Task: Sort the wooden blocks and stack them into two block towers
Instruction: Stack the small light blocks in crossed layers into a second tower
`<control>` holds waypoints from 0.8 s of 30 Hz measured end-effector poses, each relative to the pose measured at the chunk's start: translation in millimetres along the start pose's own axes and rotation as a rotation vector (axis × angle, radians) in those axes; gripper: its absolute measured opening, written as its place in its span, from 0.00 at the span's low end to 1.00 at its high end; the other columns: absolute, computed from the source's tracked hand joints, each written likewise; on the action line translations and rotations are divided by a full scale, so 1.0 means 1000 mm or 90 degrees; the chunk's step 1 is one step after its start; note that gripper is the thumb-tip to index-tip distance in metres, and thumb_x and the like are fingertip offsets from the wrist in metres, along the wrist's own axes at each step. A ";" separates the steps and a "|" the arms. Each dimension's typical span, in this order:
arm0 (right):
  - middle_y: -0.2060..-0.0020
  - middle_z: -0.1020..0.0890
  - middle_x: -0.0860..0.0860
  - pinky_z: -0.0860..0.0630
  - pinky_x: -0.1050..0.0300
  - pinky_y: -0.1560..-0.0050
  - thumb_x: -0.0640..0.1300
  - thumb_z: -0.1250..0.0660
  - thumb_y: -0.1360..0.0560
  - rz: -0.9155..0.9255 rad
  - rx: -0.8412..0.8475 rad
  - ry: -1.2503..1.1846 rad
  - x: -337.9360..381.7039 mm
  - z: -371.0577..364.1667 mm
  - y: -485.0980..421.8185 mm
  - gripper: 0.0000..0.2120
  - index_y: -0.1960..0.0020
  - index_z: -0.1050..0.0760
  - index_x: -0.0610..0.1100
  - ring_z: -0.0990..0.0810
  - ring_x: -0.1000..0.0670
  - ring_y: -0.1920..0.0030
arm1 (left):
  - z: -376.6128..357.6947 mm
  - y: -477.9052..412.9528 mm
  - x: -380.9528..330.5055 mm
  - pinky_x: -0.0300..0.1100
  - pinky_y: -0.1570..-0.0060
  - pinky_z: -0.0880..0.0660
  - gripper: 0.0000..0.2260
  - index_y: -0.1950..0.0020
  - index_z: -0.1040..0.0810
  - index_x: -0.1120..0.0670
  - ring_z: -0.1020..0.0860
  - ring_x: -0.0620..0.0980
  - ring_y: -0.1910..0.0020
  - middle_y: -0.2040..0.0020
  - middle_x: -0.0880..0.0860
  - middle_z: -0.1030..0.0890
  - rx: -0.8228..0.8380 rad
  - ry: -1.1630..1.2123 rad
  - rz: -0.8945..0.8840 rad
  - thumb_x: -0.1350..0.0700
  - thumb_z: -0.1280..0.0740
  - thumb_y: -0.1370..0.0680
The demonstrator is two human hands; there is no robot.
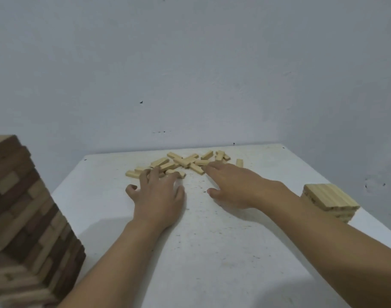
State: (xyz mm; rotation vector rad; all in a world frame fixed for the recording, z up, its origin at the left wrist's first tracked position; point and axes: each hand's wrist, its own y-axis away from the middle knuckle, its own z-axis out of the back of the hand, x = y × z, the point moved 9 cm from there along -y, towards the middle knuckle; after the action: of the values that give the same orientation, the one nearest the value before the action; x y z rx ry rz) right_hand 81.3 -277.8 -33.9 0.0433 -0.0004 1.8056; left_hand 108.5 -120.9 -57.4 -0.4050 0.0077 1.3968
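Note:
A loose heap of several small pale wooden blocks (181, 162) lies at the far side of the white table (212, 252). My left hand (158, 194) reaches over the heap's near left edge, fingers spread and slightly bent, fingertips on the nearest blocks. My right hand (232, 185) lies flat with straight fingers, its tips touching a block at the heap's near right. A tall tower of larger mixed dark and light blocks (23, 218) stands at the left. A short stack of pale blocks (329, 202) sits at the right.
A plain grey-blue wall rises right behind the table's far edge. The tall tower stands close to my left forearm, and the short stack sits just beyond my right forearm. One single block (239, 162) lies apart to the right of the heap.

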 end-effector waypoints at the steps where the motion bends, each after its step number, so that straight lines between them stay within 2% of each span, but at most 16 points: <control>1: 0.20 0.41 0.50 0.29 0.41 0.31 0.49 0.42 0.16 -0.007 -0.002 -0.004 0.000 -0.006 -0.008 0.27 0.19 0.43 0.47 0.36 0.44 0.24 | 0.000 0.001 -0.001 0.60 0.34 0.43 0.17 0.28 0.30 0.38 0.45 0.53 0.23 0.22 0.49 0.40 -0.006 -0.001 -0.007 0.43 0.44 0.17; 5: 0.17 0.49 0.48 0.38 0.43 0.24 0.44 0.44 0.17 -0.044 -0.016 -0.007 0.000 -0.018 -0.033 0.29 0.17 0.48 0.45 0.47 0.43 0.19 | 0.000 0.001 -0.005 0.58 0.34 0.43 0.16 0.29 0.29 0.40 0.44 0.52 0.24 0.24 0.46 0.38 -0.016 0.015 -0.044 0.46 0.44 0.16; 7: 0.17 0.48 0.47 0.39 0.44 0.25 0.43 0.44 0.17 -0.055 -0.038 -0.009 -0.001 -0.017 -0.042 0.29 0.18 0.46 0.45 0.47 0.43 0.19 | -0.001 0.001 -0.011 0.57 0.35 0.43 0.16 0.29 0.29 0.41 0.41 0.51 0.26 0.26 0.45 0.36 -0.014 0.018 -0.074 0.49 0.44 0.17; 9: 0.19 0.42 0.46 0.36 0.43 0.28 0.42 0.44 0.18 -0.060 -0.052 -0.004 -0.002 -0.018 -0.048 0.26 0.20 0.41 0.45 0.44 0.43 0.20 | -0.002 0.002 -0.015 0.59 0.35 0.44 0.17 0.29 0.30 0.42 0.39 0.50 0.28 0.28 0.44 0.34 -0.005 0.025 -0.091 0.51 0.45 0.17; 11: 0.25 0.32 0.47 0.32 0.44 0.35 0.42 0.44 0.18 -0.059 -0.066 0.003 -0.002 -0.019 -0.052 0.21 0.25 0.35 0.45 0.36 0.43 0.26 | -0.002 0.002 -0.016 0.60 0.34 0.44 0.16 0.30 0.29 0.43 0.37 0.50 0.29 0.29 0.44 0.33 -0.002 0.030 -0.092 0.51 0.44 0.17; 13: 0.37 0.26 0.49 0.33 0.48 0.46 0.41 0.43 0.20 -0.055 -0.089 0.000 -0.002 -0.019 -0.055 0.14 0.35 0.30 0.45 0.30 0.45 0.35 | -0.001 0.002 -0.015 0.60 0.35 0.45 0.15 0.32 0.28 0.44 0.36 0.50 0.31 0.30 0.44 0.32 -0.004 0.046 -0.085 0.52 0.44 0.18; 16: 0.47 0.29 0.52 0.36 0.51 0.51 0.38 0.42 0.21 -0.046 -0.112 -0.008 -0.001 -0.019 -0.053 0.09 0.43 0.30 0.46 0.29 0.46 0.42 | 0.000 0.004 -0.016 0.60 0.34 0.45 0.15 0.33 0.28 0.45 0.36 0.50 0.32 0.31 0.44 0.31 0.000 0.056 -0.083 0.52 0.44 0.18; 20: 0.38 0.28 0.50 0.29 0.48 0.47 0.36 0.42 0.21 -0.050 -0.130 -0.046 0.000 -0.018 -0.045 0.14 0.38 0.26 0.44 0.27 0.45 0.42 | 0.001 0.004 -0.017 0.60 0.34 0.44 0.16 0.32 0.27 0.44 0.36 0.50 0.32 0.33 0.44 0.32 0.008 0.066 -0.088 0.53 0.44 0.18; 24: 0.40 0.27 0.49 0.25 0.45 0.44 0.33 0.42 0.22 -0.051 -0.136 -0.074 0.004 -0.019 -0.032 0.16 0.38 0.24 0.43 0.27 0.44 0.42 | 0.001 0.006 -0.019 0.55 0.34 0.46 0.15 0.36 0.21 0.45 0.30 0.47 0.36 0.38 0.44 0.28 0.028 0.139 -0.093 0.55 0.42 0.18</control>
State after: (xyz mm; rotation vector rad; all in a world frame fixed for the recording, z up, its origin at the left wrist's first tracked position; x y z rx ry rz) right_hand 111.2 -265.9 -53.6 -0.0038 -0.2699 1.7122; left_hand 99.2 -137.9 -53.1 -0.5091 0.1838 1.2015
